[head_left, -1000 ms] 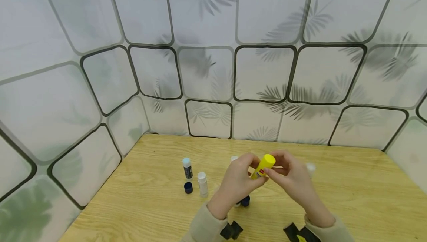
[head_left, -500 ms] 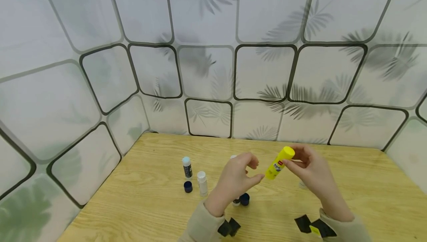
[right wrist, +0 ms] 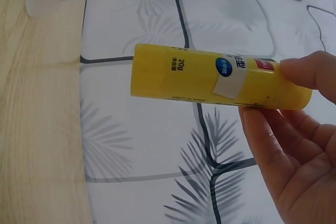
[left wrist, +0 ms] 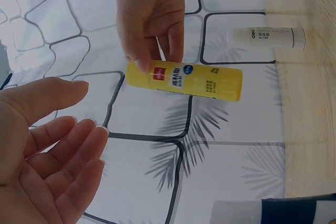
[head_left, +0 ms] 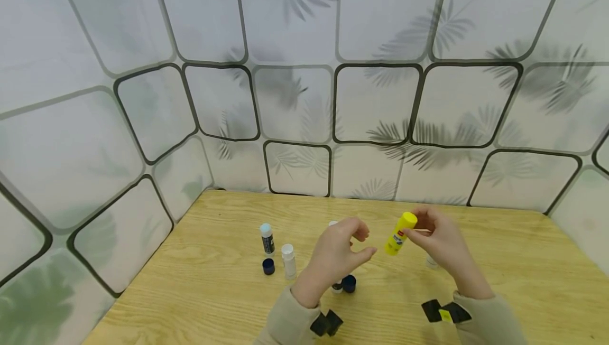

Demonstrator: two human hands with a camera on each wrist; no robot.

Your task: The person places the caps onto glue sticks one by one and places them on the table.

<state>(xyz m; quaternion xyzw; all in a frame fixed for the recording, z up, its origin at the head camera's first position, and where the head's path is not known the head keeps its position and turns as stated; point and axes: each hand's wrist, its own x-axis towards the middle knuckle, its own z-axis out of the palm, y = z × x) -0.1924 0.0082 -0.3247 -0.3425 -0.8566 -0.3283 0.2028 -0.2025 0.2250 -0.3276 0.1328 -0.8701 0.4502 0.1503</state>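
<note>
Pinched between thumb and fingers, the right hand's (head_left: 442,247) grip holds the yellow glue stick (head_left: 400,234), a closed tube tilted above the tabletop (head_left: 209,292), its contents hidden. The left hand (head_left: 333,258) sits apart from it, loosely bent, grip wide. Leftward stand a white tube (head_left: 288,264) and a navy cap (head_left: 268,267). Wood stretches from them toward the left edge; patterned fabric (head_left: 295,107) borders the far edge.
</note>
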